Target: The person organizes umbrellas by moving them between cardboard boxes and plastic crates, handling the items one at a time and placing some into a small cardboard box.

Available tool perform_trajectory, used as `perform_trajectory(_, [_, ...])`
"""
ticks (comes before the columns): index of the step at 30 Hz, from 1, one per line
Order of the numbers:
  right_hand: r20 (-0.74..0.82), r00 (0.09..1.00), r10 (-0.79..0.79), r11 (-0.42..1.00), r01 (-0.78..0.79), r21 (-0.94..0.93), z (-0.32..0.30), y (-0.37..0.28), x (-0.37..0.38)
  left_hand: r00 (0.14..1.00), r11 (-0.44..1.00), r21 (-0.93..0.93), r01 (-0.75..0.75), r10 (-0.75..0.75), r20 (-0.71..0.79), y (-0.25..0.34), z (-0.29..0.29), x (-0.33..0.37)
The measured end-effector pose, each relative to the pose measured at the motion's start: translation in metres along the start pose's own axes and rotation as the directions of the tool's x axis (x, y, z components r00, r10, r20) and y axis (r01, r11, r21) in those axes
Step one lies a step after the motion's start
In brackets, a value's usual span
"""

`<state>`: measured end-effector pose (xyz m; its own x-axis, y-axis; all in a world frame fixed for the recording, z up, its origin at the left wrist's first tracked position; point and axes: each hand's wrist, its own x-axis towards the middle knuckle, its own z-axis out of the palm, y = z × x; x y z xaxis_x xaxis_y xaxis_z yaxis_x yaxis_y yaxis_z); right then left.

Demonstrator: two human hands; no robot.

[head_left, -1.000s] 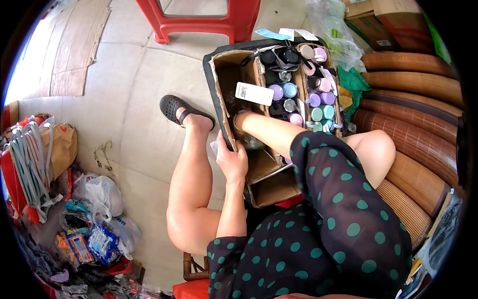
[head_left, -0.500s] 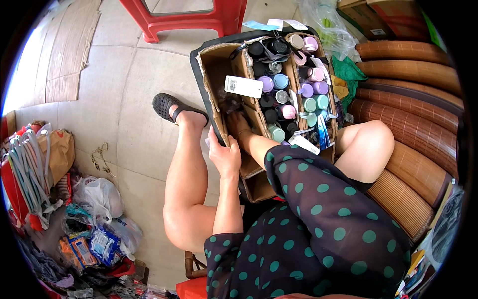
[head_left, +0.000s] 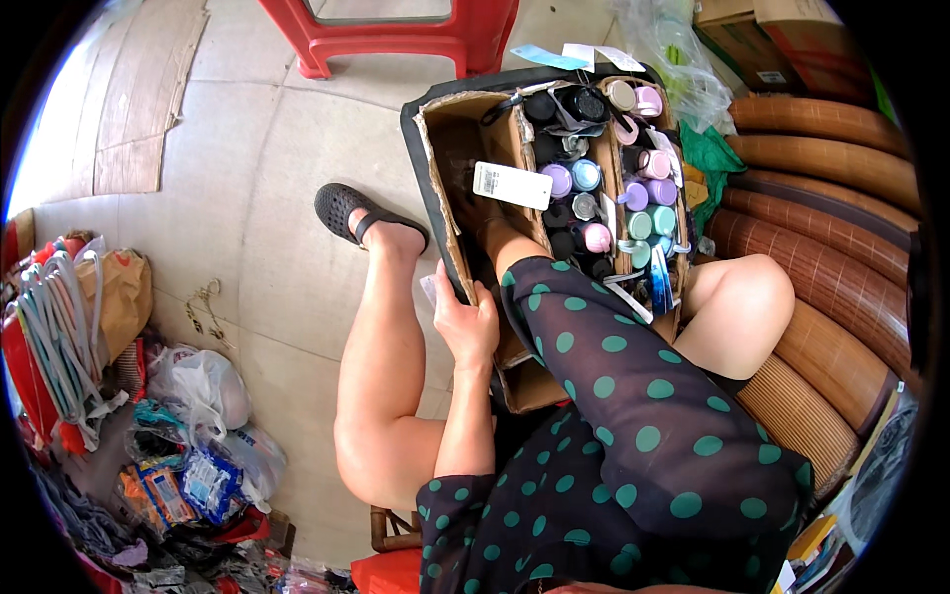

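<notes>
A cardboard box (head_left: 435, 188) with a black outer edge stands between my legs, divided into long compartments. My left hand (head_left: 467, 327) grips its near left wall, fingers wrapped over the rim, with a bit of clear plastic beside them. My right hand (head_left: 483, 213) reaches deep into the left compartment, its fingers lost in the dark. What they touch cannot be seen. Above that wrist, a white tag (head_left: 513, 185) hangs across the compartment. Several bottles (head_left: 586, 176) with black, purple, blue, pink and mint lids fill the compartments to the right; more tags stick out among them.
A red plastic stool (head_left: 391, 40) stands beyond the box. Rolled bamboo mats (head_left: 821, 238) are stacked at the right, below cardboard cartons (head_left: 807, 40). Plastic bags (head_left: 198, 386), packets and hangers (head_left: 69, 317) crowd the left floor. A flattened cardboard sheet (head_left: 139, 109) lies far left.
My right arm has gone deeper into the left compartment, and its sleeve now covers more of the forearm. The whole view has shifted slightly. My left hand keeps its hold on the box wall.
</notes>
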<state>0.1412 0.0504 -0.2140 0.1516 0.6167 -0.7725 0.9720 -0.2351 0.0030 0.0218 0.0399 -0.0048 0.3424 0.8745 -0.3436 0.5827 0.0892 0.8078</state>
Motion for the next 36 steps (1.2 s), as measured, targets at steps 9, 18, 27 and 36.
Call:
perform_trajectory(9, [-0.054, 0.996, 0.071, 0.996, -0.069, 0.048, 0.025, 0.000, 0.015, 1.000, 1.000, -0.006, -0.002, 0.002, -0.003, 0.004, 0.001, 0.001])
perform_trajectory(18, [-0.113, 0.992, 0.060, 0.998, -0.063, -0.020, 0.011, -0.009, -0.004, 1.000, 1.000, 0.013, 0.025, -0.025, -0.006, 0.000, -0.002, 0.001])
perform_trajectory(27, [-0.130, 0.985, 0.118, 0.987, -0.130, -0.094, -0.032, -0.013, -0.019, 1.000, 0.999, 0.043, -0.013, 0.013, -0.008, -0.002, -0.001, 0.001])
perform_trajectory(36, [-0.297, 0.947, 0.122, 0.992, -0.115, 0.042, -0.005, 0.011, -0.005, 0.999, 0.999, 0.040, -0.030, 0.030, -0.016, 0.001, -0.001, 0.001])
